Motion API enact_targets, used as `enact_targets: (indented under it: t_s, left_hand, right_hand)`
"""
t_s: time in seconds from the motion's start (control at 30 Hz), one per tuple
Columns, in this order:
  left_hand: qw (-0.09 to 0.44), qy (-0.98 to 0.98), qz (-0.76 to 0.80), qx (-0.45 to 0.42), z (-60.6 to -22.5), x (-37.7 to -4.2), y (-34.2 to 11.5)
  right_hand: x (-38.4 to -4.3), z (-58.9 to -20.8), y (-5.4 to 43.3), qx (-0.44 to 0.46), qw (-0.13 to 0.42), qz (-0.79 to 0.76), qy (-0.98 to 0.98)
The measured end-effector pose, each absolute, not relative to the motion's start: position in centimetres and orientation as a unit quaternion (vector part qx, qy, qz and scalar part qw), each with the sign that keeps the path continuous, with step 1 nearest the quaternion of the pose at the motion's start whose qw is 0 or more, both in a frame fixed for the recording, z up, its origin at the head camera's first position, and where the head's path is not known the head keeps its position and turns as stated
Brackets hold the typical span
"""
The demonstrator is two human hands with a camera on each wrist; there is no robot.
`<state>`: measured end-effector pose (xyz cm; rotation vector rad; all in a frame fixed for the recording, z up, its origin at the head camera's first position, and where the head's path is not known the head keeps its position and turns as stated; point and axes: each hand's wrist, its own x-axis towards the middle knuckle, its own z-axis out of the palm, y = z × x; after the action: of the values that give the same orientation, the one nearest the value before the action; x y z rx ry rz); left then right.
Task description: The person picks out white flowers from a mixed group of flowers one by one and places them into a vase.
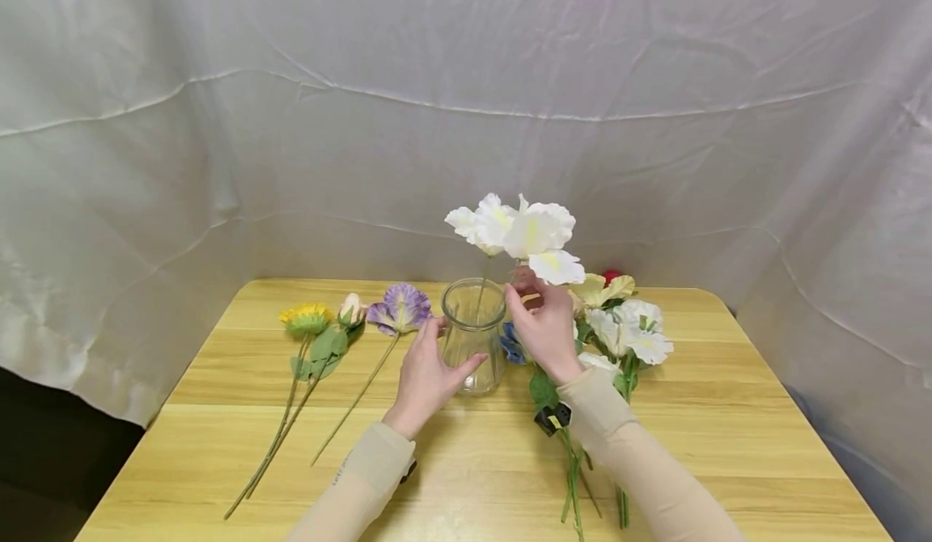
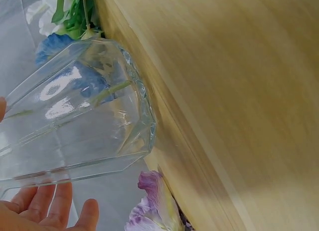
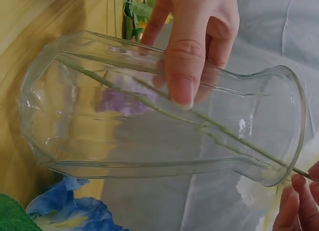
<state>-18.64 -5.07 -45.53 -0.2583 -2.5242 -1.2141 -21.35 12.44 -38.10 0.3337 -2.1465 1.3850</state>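
A clear glass vase (image 1: 484, 380) stands upright near the table's middle. My left hand (image 1: 425, 378) grips its side, the thumb (image 3: 185, 71) across the glass and the other fingers round behind. At the rim my right hand (image 1: 548, 330) pinches a green stem (image 3: 239, 138), which runs down into the vase beside a second stem (image 3: 107, 82). Two white flowers (image 1: 535, 230) rise above the vase opening. In the left wrist view the glass bottom (image 2: 144, 116) shows close to the wooden surface, with fingers (image 2: 60, 203) below the vase wall.
To the left lie a yellow flower (image 1: 306, 317), a pale pink bud (image 1: 352, 309) and a purple flower (image 1: 400, 309). Right of the vase are a blue flower (image 1: 513, 343) and several white flowers (image 1: 641, 333) on long stems. A grey curtain (image 1: 466, 154) hangs behind the wooden table (image 1: 728, 429).
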Motion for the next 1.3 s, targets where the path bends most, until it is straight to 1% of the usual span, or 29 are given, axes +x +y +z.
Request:
enact_targets:
  t_s: [0.23, 0.43, 0.67, 0.73, 0.83, 1.07, 1.2, 1.3]
  left_hand:
    - [0.161, -0.884, -0.428, -0.093, -45.4, -18.5, -5.1]
    - [0.157, -0.884, -0.430, -0.090, -45.3, -18.4, -5.1]
    - [0.154, -0.886, -0.428, -0.089, -45.3, -18.5, -5.1]
    - [0.155, -0.887, -0.426, -0.089, -45.3, -18.5, -5.1]
    - [0.150, -0.888, -0.426, -0.089, -45.3, -18.5, -5.1]
    - [0.118, -0.892, -0.425, -0.097, -45.2, -18.3, -5.4]
    - [0.101, -0.895, -0.427, -0.088, -45.4, -17.8, -5.8]
    - [0.100, -0.896, -0.426, -0.078, -45.5, -17.4, -6.1]
  right_hand:
    - [-21.6, -38.7, 12.6, 0.163, 0.300, 0.494, -0.800]
    - [-21.7, -39.0, 12.9, 0.137, 0.252, 0.513, -0.809]
    - [-21.9, -38.8, 12.8, 0.104, 0.242, 0.532, -0.805]
    - [-21.9, -38.8, 12.8, 0.093, 0.227, 0.536, -0.808]
    - [-22.0, -39.2, 12.9, 0.070, 0.191, 0.582, -0.787]
    - [-21.8, -40.4, 13.4, 0.007, 0.102, 0.666, -0.739]
    - [-21.5, -40.8, 13.5, -0.014, 0.071, 0.693, -0.718]
    - [-21.1, -41.0, 13.8, -0.023, 0.052, 0.694, -0.718]
